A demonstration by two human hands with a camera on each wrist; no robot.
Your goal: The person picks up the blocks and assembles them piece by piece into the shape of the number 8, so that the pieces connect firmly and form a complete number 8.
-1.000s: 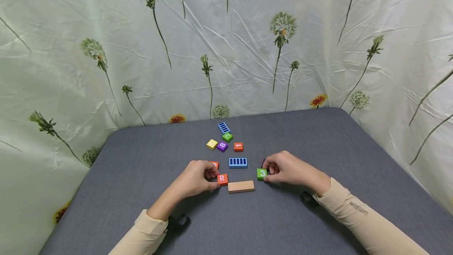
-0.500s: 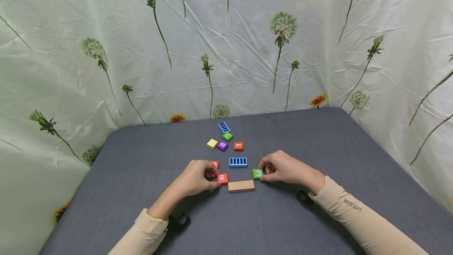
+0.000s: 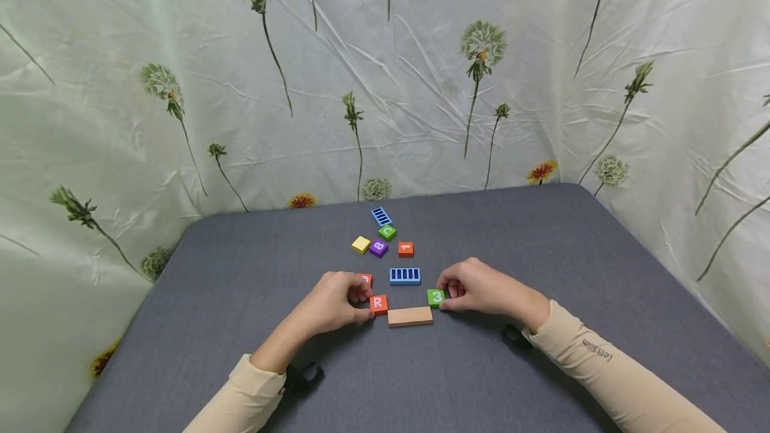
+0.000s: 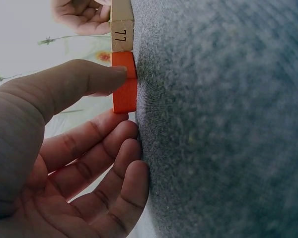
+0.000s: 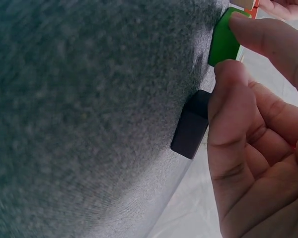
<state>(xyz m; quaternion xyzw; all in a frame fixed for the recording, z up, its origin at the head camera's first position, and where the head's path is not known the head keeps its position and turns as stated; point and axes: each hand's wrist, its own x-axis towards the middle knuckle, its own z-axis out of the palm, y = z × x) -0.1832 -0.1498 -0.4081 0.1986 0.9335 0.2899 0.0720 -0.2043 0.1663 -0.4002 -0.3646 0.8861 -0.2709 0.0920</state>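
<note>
In the head view my left hand (image 3: 333,301) pinches a red letter block (image 3: 378,304) marked R, its thumb on the near side. That block meets the left end of a plain wooden block (image 3: 410,317); black marks show on the wooden block's side (image 4: 121,35) in the left wrist view. With thumb and forefinger my right hand (image 3: 487,291) holds a green number block (image 3: 436,297) marked 3, just beyond the wooden block's right end. A dark block (image 5: 191,126) lies by the right fingers in the right wrist view. The left fingers partly cover another red block (image 3: 365,279).
Behind the wooden block lies a blue block with dark bars (image 3: 405,276). Farther back are a red block marked 1 (image 3: 406,249), a purple one (image 3: 378,248), a yellow one (image 3: 361,244), a green one (image 3: 387,232) and another blue barred block (image 3: 381,216).
My right hand has slid the green block left, toward the wooden block, and in the last half second slightly nearer me. The left hand and its red block have stayed in place.
</note>
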